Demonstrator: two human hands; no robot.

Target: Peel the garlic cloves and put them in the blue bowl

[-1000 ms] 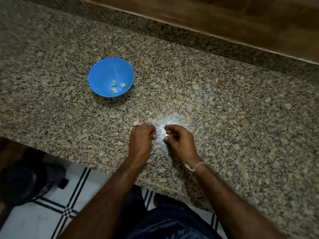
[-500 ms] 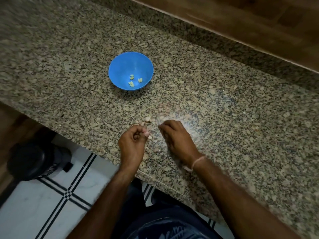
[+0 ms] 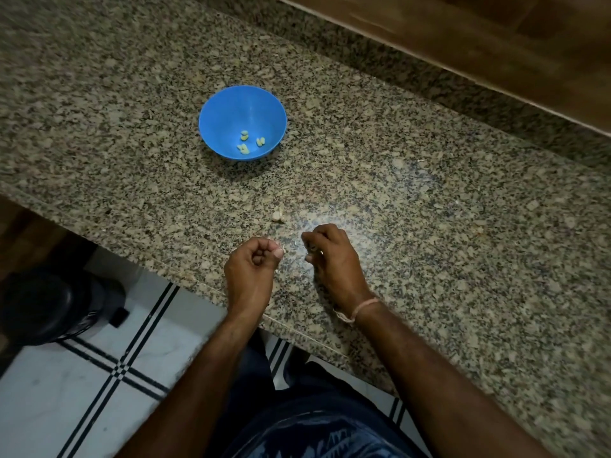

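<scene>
Garlic clove [image 3: 280, 251], pale and small, was pinched at the fingertips of the curled left hand [image 3: 253, 267] over the near edge of the granite counter [image 3: 429, 200]. Just to its right, the right hand [image 3: 332, 259] rested with fingers bent together; whether it held anything could not be told. A loose garlic piece [image 3: 278, 215] lay just beyond both hands. Farther off, to the left, stood the blue bowl [image 3: 231, 110] containing several peeled cloves [image 3: 245, 142].

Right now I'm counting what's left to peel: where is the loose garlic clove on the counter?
In the head view, the garlic clove lies on the counter just beyond both hands, between them and the blue bowl.
</scene>
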